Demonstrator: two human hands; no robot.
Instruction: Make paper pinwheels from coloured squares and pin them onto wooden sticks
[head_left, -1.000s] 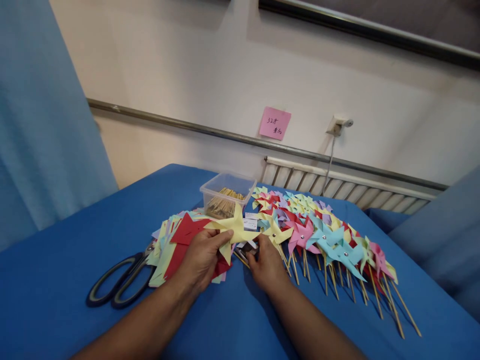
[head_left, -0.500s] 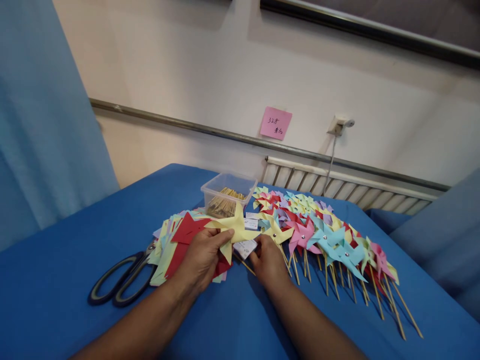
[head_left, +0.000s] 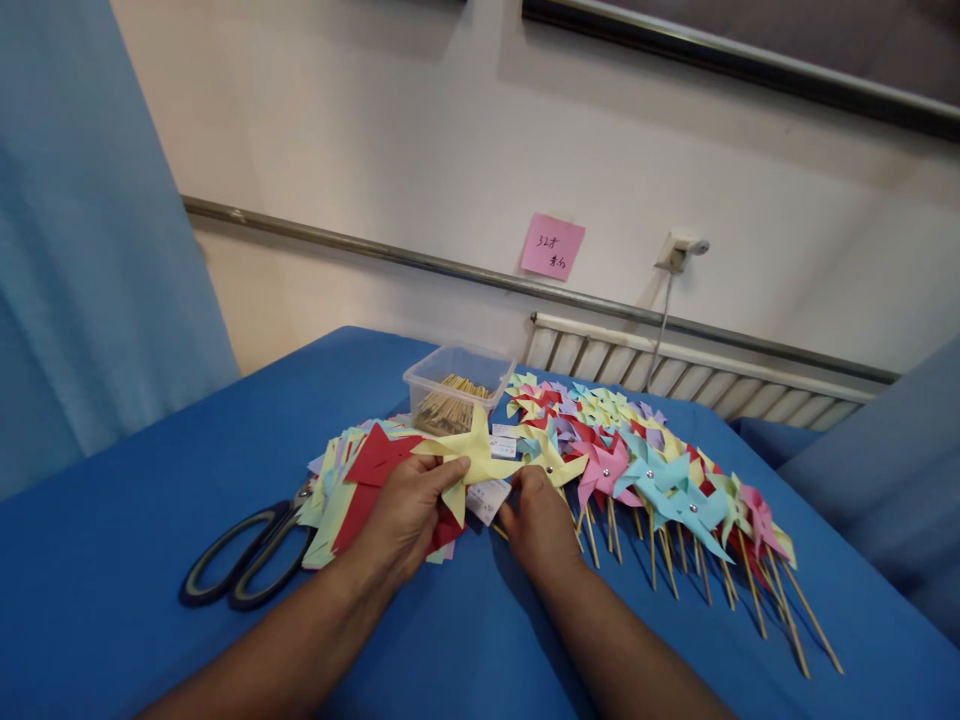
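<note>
My left hand point(head_left: 416, 505) pinches a folded yellow paper pinwheel point(head_left: 474, 452) between thumb and fingers, its points spread toward the middle of the table. Close on the right, my right hand point(head_left: 541, 525) has its fingers curled together beside a small white printed box point(head_left: 487, 497); whatever lies between the fingertips is hidden. Part of a thin wooden stick point(head_left: 499, 532) shows below that box. Behind and under my left hand lies a stack of coloured paper sheets point(head_left: 334, 515), with red pieces point(head_left: 375, 458) on top.
Dark-handled scissors point(head_left: 247, 560) lie at the left of the stack. A clear plastic box point(head_left: 459, 385) of wooden sticks stands behind. Several finished pinwheels on sticks point(head_left: 651, 474) cover the right side of the blue tablecloth point(head_left: 465, 640). A radiator point(head_left: 697, 370) stands along the wall.
The small white box has turned and shifted slightly beside my right fingers, covering more of the stick. My left hand keeps the yellow pinwheel in nearly the same place.
</note>
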